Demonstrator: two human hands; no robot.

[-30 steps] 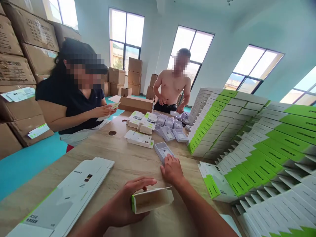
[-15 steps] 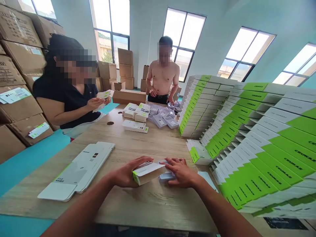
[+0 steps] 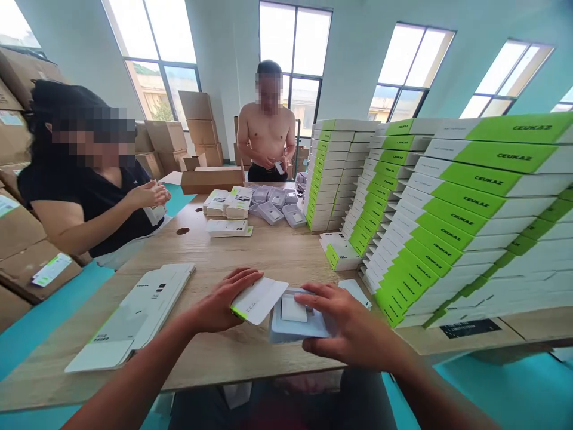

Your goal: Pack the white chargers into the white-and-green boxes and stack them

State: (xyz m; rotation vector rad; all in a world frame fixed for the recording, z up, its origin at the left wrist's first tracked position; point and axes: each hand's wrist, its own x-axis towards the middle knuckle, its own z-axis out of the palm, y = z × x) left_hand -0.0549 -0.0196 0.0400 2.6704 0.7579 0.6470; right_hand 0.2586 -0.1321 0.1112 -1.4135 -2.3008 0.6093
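Observation:
Near the front of the wooden table (image 3: 250,257), my left hand (image 3: 219,301) is closed around a white and green carton (image 3: 262,301), its flap pointing right. My right hand (image 3: 344,322) grips a clear plastic tray (image 3: 290,328) with a white square piece inside. The tray's left end lies right beside the carton's flap; I cannot tell whether they touch. To the left lies a stack of flattened cartons (image 3: 138,310), white with grey and green print.
Tall stacks of white and green boxes (image 3: 447,221) stand on the right, with a single box (image 3: 339,249) before them. Further back are small cartons (image 3: 237,202) and several plastic trays (image 3: 271,212). One person (image 3: 89,197) sits left; another (image 3: 267,131) stands at the far end.
My right hand has brought the plastic tray nearer to me, and its inside now shows. The carton in my left hand has turned, its flap facing up. The view has swung right.

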